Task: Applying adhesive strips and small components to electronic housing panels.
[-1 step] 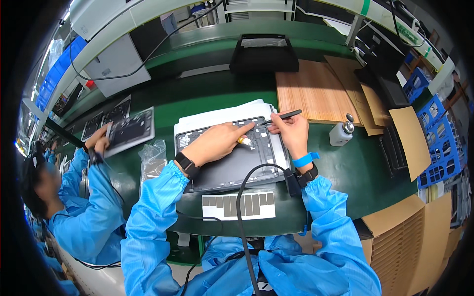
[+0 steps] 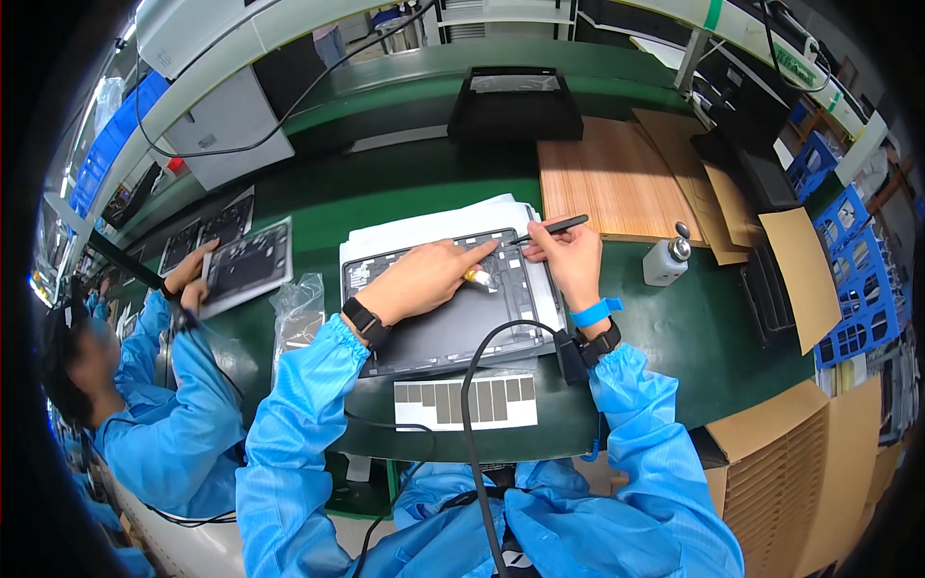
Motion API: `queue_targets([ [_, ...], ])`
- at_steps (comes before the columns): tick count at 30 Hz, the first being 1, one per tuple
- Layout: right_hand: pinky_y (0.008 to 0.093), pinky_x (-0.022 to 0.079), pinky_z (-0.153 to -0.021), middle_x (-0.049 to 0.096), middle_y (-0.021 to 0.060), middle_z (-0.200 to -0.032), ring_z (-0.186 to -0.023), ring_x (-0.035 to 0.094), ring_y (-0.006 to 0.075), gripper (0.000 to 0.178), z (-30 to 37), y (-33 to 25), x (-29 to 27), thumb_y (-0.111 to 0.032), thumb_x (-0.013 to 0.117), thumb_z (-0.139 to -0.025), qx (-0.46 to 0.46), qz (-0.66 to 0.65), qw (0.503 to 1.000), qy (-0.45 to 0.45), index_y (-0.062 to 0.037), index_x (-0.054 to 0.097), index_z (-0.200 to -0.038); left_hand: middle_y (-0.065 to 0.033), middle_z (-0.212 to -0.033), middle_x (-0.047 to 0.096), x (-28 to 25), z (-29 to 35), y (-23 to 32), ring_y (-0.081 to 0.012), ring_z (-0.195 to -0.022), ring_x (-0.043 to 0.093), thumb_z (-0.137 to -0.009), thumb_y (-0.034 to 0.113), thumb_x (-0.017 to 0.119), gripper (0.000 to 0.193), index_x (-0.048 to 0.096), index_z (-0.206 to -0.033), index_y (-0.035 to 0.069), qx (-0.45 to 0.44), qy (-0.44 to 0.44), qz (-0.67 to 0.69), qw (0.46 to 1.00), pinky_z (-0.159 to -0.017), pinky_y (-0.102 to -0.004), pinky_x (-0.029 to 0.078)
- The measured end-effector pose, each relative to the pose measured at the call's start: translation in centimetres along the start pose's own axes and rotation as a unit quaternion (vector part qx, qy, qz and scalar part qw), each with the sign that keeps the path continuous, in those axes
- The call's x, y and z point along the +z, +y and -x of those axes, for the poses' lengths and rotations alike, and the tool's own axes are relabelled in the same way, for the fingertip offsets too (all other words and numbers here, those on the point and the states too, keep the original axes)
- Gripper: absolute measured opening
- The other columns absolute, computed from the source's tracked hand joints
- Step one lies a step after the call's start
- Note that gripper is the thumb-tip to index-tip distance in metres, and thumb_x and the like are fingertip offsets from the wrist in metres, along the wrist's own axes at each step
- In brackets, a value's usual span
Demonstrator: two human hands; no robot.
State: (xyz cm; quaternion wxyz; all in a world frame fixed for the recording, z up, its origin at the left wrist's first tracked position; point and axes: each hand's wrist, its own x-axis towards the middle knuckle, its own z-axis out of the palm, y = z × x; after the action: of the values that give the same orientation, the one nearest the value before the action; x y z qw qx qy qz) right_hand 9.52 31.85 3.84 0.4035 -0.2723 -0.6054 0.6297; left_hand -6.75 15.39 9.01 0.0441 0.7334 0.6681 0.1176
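Note:
A dark grey laptop-like housing (image 2: 434,328) lies flat on white sheets (image 2: 385,234). My left hand (image 2: 424,279) rests over it, index finger stretched out and its tip touching the far rim. Beside the thumb shows a small yellow and whitish thing (image 2: 478,277), too unclear to name. In a pinch, my right hand (image 2: 570,265) holds black tweezers (image 2: 564,224), their thin tip at the housing's far right part, close to my left fingertip. Toward me lies a white sheet with grey-brown strips (image 2: 479,401).
A clear plastic bag (image 2: 299,313) lies left of the housing. A pump bottle (image 2: 667,260) stands right, near a wooden board (image 2: 617,178). A black tray (image 2: 515,104) sits behind. Black cables (image 2: 468,405) cross in front. At left, a co-worker holds a panel (image 2: 249,268).
The co-worker's panel at left has shifted slightly left and down. My own hands and the tweezers hold nearly the same place.

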Motion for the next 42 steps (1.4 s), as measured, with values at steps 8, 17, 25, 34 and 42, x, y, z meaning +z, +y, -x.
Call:
queue_targets([
  [8, 0.0256, 0.058, -0.057, 0.071, 0.0124, -0.074, -0.063, 0.071, 0.0171, 0.022, -0.1, -0.3, 0.2, -0.011, 0.076, -0.087, 0.001, 0.004, 1.000, -0.008, 0.0091, 0.067, -0.090, -0.0188, -0.081, 0.062, 0.2, -0.2, 0.1, -0.0368, -0.079, 0.062, -0.086, 0.002, 0.055, 0.068, 0.040, -0.151, 0.012, -0.009, -0.016, -0.027, 0.999, -0.075, -0.0488, 0.048],
  [17, 0.0252, 0.058, -0.057, 0.071, 0.0116, -0.073, -0.063, 0.072, 0.0164, 0.021, -0.1, 0.0, 0.1, -0.010, 0.076, -0.087, -0.003, 0.016, 1.000, -0.007, 0.0089, 0.068, -0.090, -0.0191, -0.079, 0.061, 0.2, -0.2, 0.4, -0.0368, -0.075, 0.062, -0.087, 0.003, 0.055, 0.067, 0.039, -0.152, 0.013, -0.011, -0.009, -0.006, 1.000, -0.073, -0.0484, 0.048],
  [25, 0.0255, 0.058, -0.057, 0.072, 0.0125, -0.071, -0.062, 0.072, 0.0159, 0.022, -0.1, -0.1, 0.4, -0.011, 0.076, -0.085, -0.006, 0.042, 0.999, -0.002, 0.0088, 0.068, -0.087, -0.0180, -0.076, 0.061, -0.2, -0.8, 0.6, -0.0367, -0.075, 0.062, -0.088, 0.005, 0.057, 0.066, 0.041, -0.151, 0.016, -0.023, -0.043, -0.027, 0.998, -0.072, -0.0490, 0.049],
  [34, 0.0252, 0.056, -0.054, 0.071, 0.0119, -0.071, -0.061, 0.071, 0.0162, 0.023, 0.0, -0.7, 0.5, -0.014, 0.075, -0.088, -0.019, 0.094, 0.995, 0.009, 0.0074, 0.067, -0.089, -0.0118, -0.070, 0.065, 0.7, -1.6, 0.8, -0.0311, -0.069, 0.066, -0.090, 0.009, 0.054, 0.050, 0.052, -0.140, 0.011, 0.034, -0.002, -0.182, 0.983, -0.068, -0.0437, 0.052],
  [42, 0.0272, 0.052, -0.052, 0.069, 0.0111, -0.068, -0.057, 0.069, 0.0157, 0.025, 0.4, -1.7, 0.2, -0.018, 0.066, -0.095, -0.148, 0.058, 0.979, 0.127, 0.0059, 0.064, -0.086, -0.0160, -0.066, 0.062, 1.7, -1.5, 0.4, -0.0362, -0.064, 0.064, -0.090, 0.009, 0.053, 0.051, 0.053, -0.140, 0.014, 0.006, 0.010, -0.120, 0.993, -0.063, -0.0483, 0.051],
])
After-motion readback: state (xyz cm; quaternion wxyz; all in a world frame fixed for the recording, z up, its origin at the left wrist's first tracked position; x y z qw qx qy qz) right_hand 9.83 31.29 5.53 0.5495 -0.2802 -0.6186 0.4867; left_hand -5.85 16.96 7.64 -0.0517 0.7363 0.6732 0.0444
